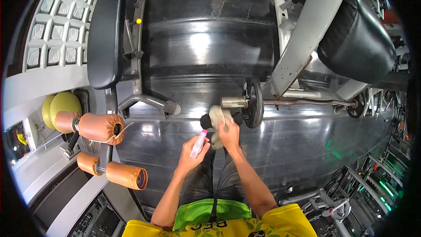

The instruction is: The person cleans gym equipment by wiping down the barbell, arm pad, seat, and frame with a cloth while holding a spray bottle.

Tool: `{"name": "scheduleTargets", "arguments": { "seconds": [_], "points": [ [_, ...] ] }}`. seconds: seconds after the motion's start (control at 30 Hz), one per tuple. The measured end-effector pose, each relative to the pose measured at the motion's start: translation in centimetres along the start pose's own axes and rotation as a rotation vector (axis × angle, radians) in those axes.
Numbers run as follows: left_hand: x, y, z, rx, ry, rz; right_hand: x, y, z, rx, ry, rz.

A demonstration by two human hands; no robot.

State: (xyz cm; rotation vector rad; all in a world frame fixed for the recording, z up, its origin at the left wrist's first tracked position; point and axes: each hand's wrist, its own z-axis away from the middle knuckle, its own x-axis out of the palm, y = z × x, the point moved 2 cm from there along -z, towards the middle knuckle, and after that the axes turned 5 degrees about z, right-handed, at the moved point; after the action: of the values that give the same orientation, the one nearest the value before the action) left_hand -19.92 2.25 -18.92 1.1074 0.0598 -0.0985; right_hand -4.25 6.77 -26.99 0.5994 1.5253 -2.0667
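My left hand [191, 153] is closed around a small pale bottle [199, 144] with a pink top, which points away from me. Its exact kind does not show. Just to the right, my right hand [230, 135] grips a crumpled light-coloured cloth [216, 115]. Part of the cloth hangs below the fingers, in front of my dark shoes [205, 121]. Right of the cloth, a short distance off, lies a curl barbell [302, 102] with a black weight plate [253, 103] near its metal sleeve end [233, 102].
A black padded bench [106, 30] and orange foam rollers [101, 129] stand on the left. At the upper right is a grey-framed machine [309, 35] with a black pad [355, 39]. Dark shiny flooring [199, 66] lies between them. Green exercise balls [64, 107] sit far left.
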Motion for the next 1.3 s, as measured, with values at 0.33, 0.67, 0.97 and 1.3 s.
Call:
{"name": "scheduleTargets", "arguments": {
  "seconds": [0.33,0.67,0.97,1.3],
  "points": [
    [-0.3,1.4,-0.1,-0.077,0.044,-0.014,3.1,1.4,-12.7,0.109,-0.311,0.773],
    [-0.7,0.5,0.6,-0.125,0.06,0.006,0.3,4.2,-0.9,0.051,-0.003,0.35],
    [-0.3,0.4,0.7,-0.089,0.043,-0.008,8.6,15.9,-0.6,0.975,-0.128,-1.398],
    [-1.4,0.1,2.3,-0.166,0.045,0.008,4.6,9.6,-1.5,0.899,-0.084,-1.736]
  ]
}}
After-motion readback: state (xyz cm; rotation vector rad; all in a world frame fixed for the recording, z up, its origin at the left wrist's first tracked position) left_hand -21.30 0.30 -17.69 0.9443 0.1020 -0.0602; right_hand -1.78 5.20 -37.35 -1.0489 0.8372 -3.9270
